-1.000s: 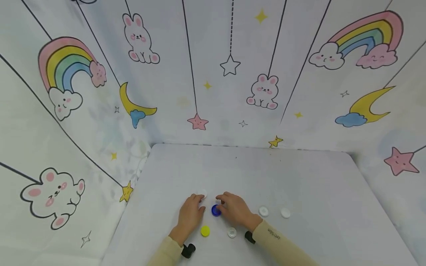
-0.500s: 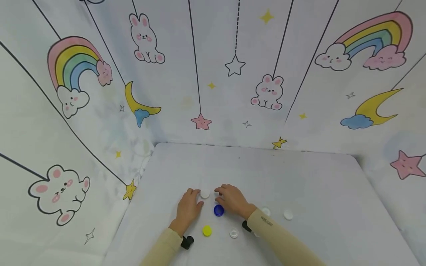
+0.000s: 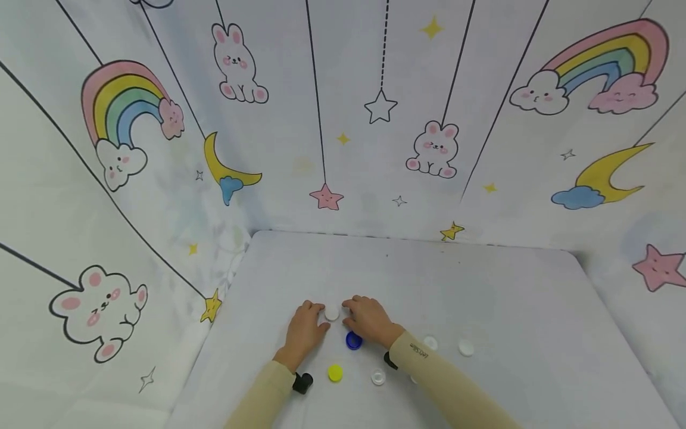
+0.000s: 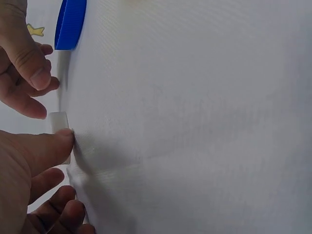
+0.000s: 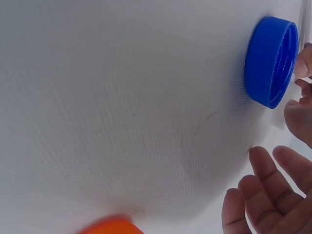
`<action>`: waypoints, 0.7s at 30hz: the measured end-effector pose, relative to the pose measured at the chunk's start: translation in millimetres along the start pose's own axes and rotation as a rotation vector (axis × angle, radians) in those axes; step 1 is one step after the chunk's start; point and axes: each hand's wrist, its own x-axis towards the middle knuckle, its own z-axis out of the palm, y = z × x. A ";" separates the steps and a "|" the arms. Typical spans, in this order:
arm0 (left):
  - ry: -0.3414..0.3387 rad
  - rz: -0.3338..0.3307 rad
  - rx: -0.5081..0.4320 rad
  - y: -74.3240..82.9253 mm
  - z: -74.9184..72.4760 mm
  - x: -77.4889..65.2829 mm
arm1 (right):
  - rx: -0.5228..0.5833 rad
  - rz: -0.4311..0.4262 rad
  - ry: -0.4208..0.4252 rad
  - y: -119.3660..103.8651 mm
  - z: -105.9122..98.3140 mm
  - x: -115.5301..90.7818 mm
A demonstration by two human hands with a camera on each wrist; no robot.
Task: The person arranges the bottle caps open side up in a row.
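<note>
A white bottle cap (image 3: pixel 332 313) lies on the white table between the two hands. My left hand (image 3: pixel 306 329) is at its left side, fingers loosely bent, index fingertip right at the rim. In the left wrist view the thumb (image 4: pixel 53 146) overlaps the white cap (image 4: pixel 58 120). From the right comes my right hand (image 3: pixel 368 319), its bent fingertips close to the cap's other side and nothing in its grasp. Just below the right hand sits a blue bottle cap (image 3: pixel 354 340); the right wrist view shows this ribbed blue cap (image 5: pixel 268 63) with its hollow side visible.
Nearer the person lie a yellow cap (image 3: pixel 335 373) and another white cap (image 3: pixel 378 376). Two more white caps (image 3: pixel 466 347) are right of the right forearm. An orange edge (image 5: pixel 112 227) shows low in the right wrist view. Patterned cloth (image 3: pixel 396 161) rises behind the table.
My right hand has left the blue cap and moved up and left to the white cap. The white cap, first partly covered by left fingers, now shows more fully. The head view has shifted slightly.
</note>
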 end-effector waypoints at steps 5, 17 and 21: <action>0.008 0.011 -0.026 0.5 1.4 1.6 | 0.006 0.007 -0.007 -1.4 1.8 1.6; -0.005 0.006 -0.016 1.3 1.2 -0.1 | -0.011 0.013 -0.015 -6.2 8.5 10.3; 0.008 0.001 -0.019 1.6 2.0 -0.5 | -0.002 0.013 -0.024 -8.6 9.3 12.6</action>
